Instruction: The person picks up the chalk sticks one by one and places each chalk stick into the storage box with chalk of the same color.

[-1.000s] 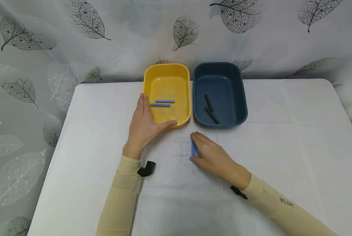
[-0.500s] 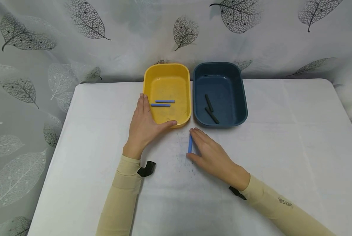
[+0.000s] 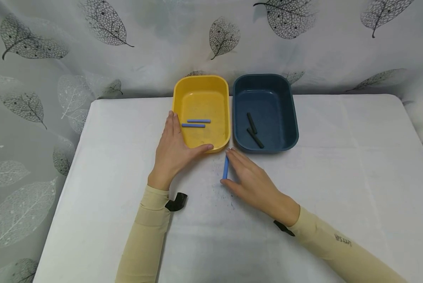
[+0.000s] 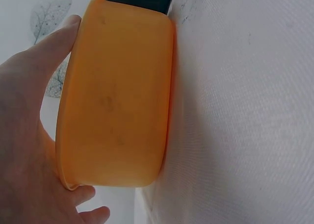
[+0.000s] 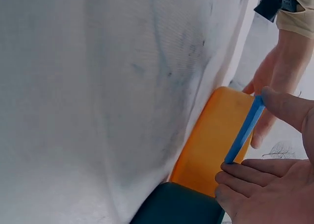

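Note:
My right hand (image 3: pixel 253 186) pinches a blue chalk-like stick (image 3: pixel 226 168) end to end, thumb at its near end and fingertips at its far end. In the right wrist view the stick (image 5: pixel 244 131) spans between thumb and fingers. My left hand (image 3: pixel 172 153) rests against the near-left corner of a yellow tub (image 3: pixel 200 147), its fingers straight along the left side and thumb at the near rim. The left wrist view has the tub's outer wall (image 4: pixel 115 96) beside that thumb. Two blue sticks (image 3: pixel 198 121) lie side by side in the tub.
To the right of the yellow tub stands a dark blue tub (image 3: pixel 275 137) holding two black sticks (image 3: pixel 255 137). Both are on a white-covered table (image 3: pixel 338 157), with small dark smudges near my right hand. A leaf-patterned curtain (image 3: pixel 169 47) hangs behind and at the left.
My right hand has moved a little left and away from me, carrying the blue chalk-like stick nearer the yellow tub. My left hand has stayed in place against the tub.

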Tool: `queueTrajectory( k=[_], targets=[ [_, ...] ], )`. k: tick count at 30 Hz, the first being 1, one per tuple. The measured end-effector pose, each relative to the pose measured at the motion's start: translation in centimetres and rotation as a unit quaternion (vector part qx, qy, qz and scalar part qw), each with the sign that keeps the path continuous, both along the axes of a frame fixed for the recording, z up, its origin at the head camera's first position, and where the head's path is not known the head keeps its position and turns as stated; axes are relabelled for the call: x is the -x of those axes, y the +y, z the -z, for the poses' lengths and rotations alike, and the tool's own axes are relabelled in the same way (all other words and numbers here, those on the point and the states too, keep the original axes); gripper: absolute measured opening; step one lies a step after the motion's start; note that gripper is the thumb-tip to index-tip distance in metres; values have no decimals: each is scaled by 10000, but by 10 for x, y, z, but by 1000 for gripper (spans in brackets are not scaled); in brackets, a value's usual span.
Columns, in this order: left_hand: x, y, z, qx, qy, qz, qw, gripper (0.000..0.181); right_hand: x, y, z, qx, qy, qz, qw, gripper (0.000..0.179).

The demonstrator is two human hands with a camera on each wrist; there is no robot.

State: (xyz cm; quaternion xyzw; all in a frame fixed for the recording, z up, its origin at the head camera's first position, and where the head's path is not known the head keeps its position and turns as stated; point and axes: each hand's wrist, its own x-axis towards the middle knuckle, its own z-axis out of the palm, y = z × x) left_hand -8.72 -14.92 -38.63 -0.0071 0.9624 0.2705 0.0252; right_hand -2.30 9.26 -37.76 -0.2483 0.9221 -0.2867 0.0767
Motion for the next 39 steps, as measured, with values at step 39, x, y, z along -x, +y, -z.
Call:
queueTrajectory(
  k=[39],
  targets=[
    [-1, 0, -1, -127, -65, 13, 9999, 141, 29, -9, -12, 549, 79, 335, 9979, 82]
  ],
)
